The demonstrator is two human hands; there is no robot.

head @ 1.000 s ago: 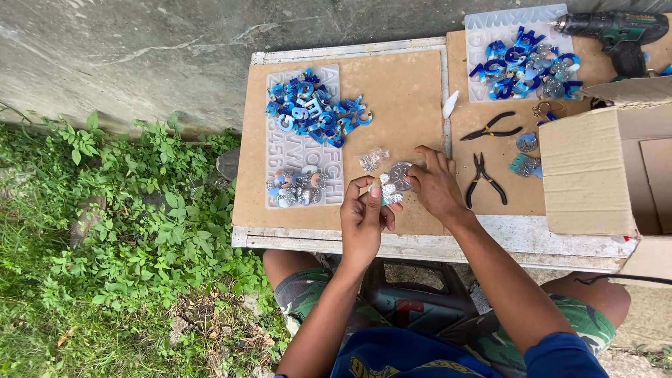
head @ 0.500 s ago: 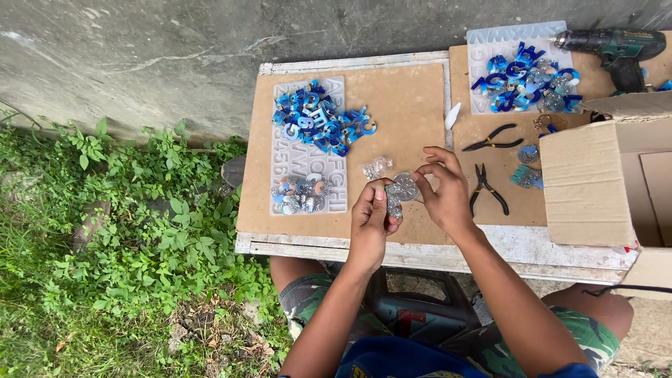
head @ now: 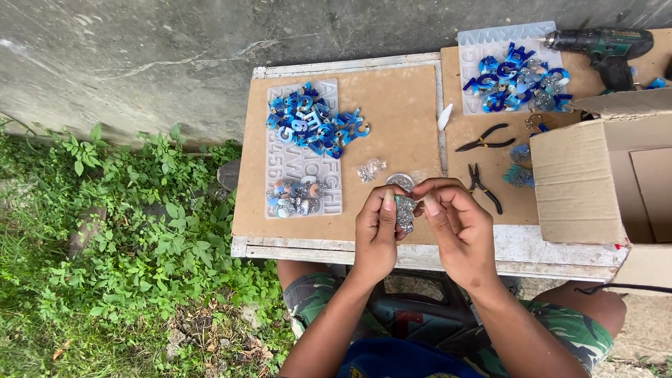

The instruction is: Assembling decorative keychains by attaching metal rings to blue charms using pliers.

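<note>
Head view: both hands, left (head: 376, 234) and right (head: 458, 227), pinch a glittery charm (head: 404, 212) between fingers above the counter (head: 392, 133) edge, apparently mid-assembly; pliers (head: 484, 187) lie nearby.

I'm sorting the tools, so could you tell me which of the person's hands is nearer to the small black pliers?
Right. The right hand sits just beside the small black pliers; the left hand lies farther off, beyond the right hand.

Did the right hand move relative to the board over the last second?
Yes. The right hand has pulled back from the brown board toward its near edge and closed against the left hand, both on the glittery piece.
</note>
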